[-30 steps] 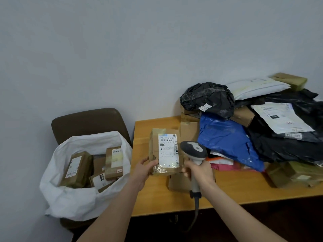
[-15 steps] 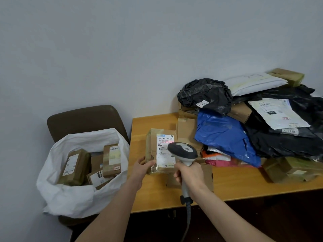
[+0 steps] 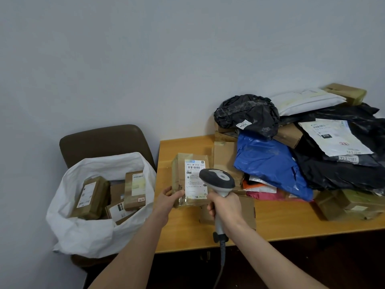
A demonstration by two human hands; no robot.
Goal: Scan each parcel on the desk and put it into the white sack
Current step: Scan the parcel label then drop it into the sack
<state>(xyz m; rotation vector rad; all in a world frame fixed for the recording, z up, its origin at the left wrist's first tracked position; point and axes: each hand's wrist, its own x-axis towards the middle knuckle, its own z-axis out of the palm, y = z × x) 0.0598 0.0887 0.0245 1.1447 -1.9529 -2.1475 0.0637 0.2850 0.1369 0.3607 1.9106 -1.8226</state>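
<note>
The left hand [image 3: 169, 198] holds a brown parcel [image 3: 186, 174] by its lower left corner, thumb on the front and fingers curled behind it. The parcel stands upright above the desk [image 3: 281, 225], just left of the view's centre, with its white label facing the camera. The right hand [image 3: 226, 209] grips the scanner [image 3: 217, 180], fingers wrapped tight round the handle. The scanner's dark head sits at 3 o'clock from the label and overlaps its right edge. Its cable [image 3: 221, 257] hangs down toward 6 o'clock. Under the right hand a flat box [image 3: 248, 209] lies on the desk.

At 8 o'clock from the parcel the sack [image 3: 83, 232] stands open on a brown chair [image 3: 104, 140], with several brown boxes [image 3: 91, 197] inside. At 2 o'clock from the parcel, a heap covers the desk: a blue bag [image 3: 268, 163] in front, a black bag [image 3: 250, 113] above it, a white mailer [image 3: 302, 101] at the top, and more black bags and brown boxes toward 3 o'clock.
</note>
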